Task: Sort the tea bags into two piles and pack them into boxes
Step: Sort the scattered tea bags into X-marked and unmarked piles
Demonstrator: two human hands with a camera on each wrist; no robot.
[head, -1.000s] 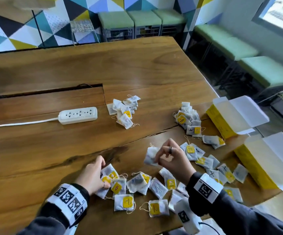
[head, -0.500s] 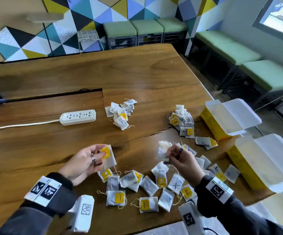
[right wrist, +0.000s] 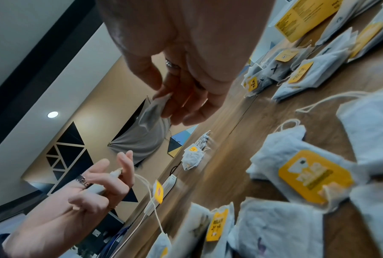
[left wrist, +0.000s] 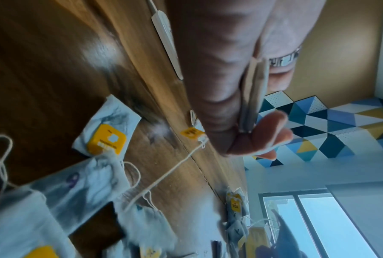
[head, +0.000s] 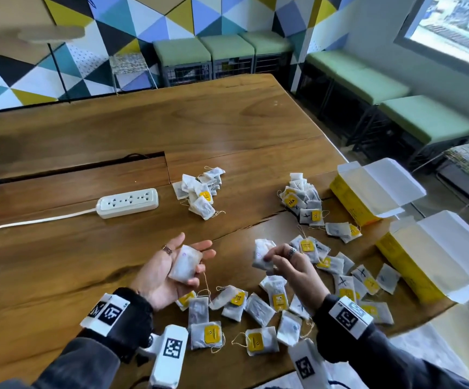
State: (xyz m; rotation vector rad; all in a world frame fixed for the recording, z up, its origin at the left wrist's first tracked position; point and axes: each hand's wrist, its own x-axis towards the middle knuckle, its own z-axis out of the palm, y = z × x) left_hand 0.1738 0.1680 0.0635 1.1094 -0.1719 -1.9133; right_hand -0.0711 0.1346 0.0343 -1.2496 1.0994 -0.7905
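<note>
My left hand (head: 184,262) is turned palm up above the table and holds a white tea bag (head: 185,263); its string and yellow tag (right wrist: 159,192) hang below. In the left wrist view that bag (left wrist: 253,87) sits edge-on between thumb and fingers. My right hand (head: 272,258) pinches another white tea bag (head: 262,252) by its side, fingers curled. Several loose tea bags (head: 255,307) lie scattered under and around both hands. Two piles stand farther back: a small one (head: 199,192) and one marked with X (head: 302,200). Two open yellow boxes (head: 351,199) (head: 404,262) lie on their sides at right.
A white power strip (head: 128,203) with its cable lies left of the small pile on the wooden table (head: 59,262). A cable slot runs across the table behind it. The table's right edge passes just beyond the boxes; green benches stand past it.
My left hand lifted a tea bag off the loose heap, then turned palm up, so the bag's plain side shows. My right hand kept its bag raised.
</note>
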